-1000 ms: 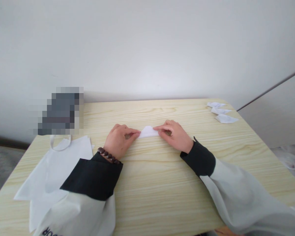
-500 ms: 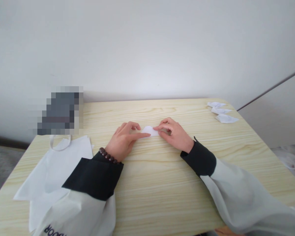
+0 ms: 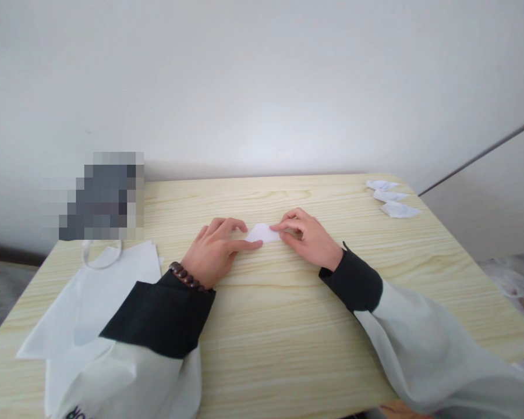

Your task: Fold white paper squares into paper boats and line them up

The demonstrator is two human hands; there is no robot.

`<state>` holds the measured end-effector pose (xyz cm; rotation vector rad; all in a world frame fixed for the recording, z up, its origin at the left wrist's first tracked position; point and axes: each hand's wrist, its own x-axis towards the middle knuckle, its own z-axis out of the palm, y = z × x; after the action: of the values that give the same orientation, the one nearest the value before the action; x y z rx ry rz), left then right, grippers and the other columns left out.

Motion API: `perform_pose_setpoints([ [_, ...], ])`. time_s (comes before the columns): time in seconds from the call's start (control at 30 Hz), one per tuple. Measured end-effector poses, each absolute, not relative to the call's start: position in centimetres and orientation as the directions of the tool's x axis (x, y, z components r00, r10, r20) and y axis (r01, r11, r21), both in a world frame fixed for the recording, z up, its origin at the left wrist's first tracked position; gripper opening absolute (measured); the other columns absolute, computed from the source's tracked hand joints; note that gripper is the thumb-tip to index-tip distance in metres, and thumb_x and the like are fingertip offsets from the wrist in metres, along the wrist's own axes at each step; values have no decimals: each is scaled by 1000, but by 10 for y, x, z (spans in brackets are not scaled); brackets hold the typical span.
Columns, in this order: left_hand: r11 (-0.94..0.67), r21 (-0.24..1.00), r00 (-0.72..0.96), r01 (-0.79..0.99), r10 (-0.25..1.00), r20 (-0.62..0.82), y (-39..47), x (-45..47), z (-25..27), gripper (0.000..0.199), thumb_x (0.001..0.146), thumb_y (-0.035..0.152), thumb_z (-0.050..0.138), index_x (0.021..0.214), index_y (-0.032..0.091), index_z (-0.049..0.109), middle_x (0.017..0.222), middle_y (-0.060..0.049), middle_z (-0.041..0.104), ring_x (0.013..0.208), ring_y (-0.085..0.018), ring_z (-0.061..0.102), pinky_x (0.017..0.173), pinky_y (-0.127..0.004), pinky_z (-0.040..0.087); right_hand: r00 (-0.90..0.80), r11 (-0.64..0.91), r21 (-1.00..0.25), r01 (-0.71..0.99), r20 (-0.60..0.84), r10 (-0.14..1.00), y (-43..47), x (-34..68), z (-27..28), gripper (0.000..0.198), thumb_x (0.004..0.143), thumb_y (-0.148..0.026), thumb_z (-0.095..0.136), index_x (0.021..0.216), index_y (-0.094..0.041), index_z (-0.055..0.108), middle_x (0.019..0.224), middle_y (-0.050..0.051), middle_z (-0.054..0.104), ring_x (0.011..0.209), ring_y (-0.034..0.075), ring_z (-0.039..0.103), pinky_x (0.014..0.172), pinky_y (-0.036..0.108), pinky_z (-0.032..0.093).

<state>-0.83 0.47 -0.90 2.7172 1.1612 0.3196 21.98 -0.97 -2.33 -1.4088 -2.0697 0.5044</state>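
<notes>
A small folded piece of white paper [image 3: 262,233] lies between my two hands on the wooden table. My left hand [image 3: 213,247] has its thumb stretched along the near left edge of the paper. The fingers of that hand arch above the table, apart from the thumb. On the other side, my right hand [image 3: 308,237] pinches the right end of the paper between thumb and index finger. Its remaining fingers are curled.
Several white paper sheets [image 3: 109,297] lie at the left, partly under my sleeve. Behind them stands a blurred dark object [image 3: 100,201] with a white loop [image 3: 102,266]. Three folded white paper pieces [image 3: 399,209] rest at the table's [image 3: 288,349] far right corner, near the wall.
My left thumb has slid slightly left along the paper, showing more of its left side. My right hand stays at the right end. The view has shifted a little.
</notes>
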Motion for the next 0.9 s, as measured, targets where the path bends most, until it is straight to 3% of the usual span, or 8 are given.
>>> perform_pose_setpoints([
  [0.2,-656,308,644,689,749,155,7,-11,-7,41,84,11,44,98,41,68,108,-1,53,100,-20,46,91,-40,41,-326,445,-531,721,308,894,-13,221,-25,28,81,-12,52,102,-23,67,99,5,54,74,13,51,74,32,43],
  [0.33,-656,317,639,685,750,170,7,-10,-7,40,84,11,44,96,40,69,107,-1,53,98,-20,47,90,-40,42,-444,600,-384,702,423,790,-19,220,-27,38,83,-7,45,105,-29,67,109,5,49,75,13,46,76,33,42],
  [0.5,-657,319,638,684,750,176,7,-11,-8,39,84,12,44,96,41,69,106,-1,53,97,-20,47,89,-40,42,-513,617,-225,754,385,767,-25,220,-28,38,84,-8,45,101,-34,68,103,4,54,85,18,45,76,33,40],
  [0.7,-653,317,625,688,755,198,7,-10,-11,40,83,11,46,96,41,69,106,-1,53,95,-20,47,88,-39,42,-432,565,-217,796,450,781,-25,238,-29,33,81,-6,47,84,-28,72,90,4,60,82,20,43,72,33,41],
  [0.9,-657,361,631,662,748,205,9,-12,-12,37,84,13,45,93,38,70,105,-2,55,97,-20,48,89,-40,41,-433,599,-216,771,511,743,-25,247,-28,35,75,0,46,79,-24,71,86,3,64,80,19,46,71,32,43],
])
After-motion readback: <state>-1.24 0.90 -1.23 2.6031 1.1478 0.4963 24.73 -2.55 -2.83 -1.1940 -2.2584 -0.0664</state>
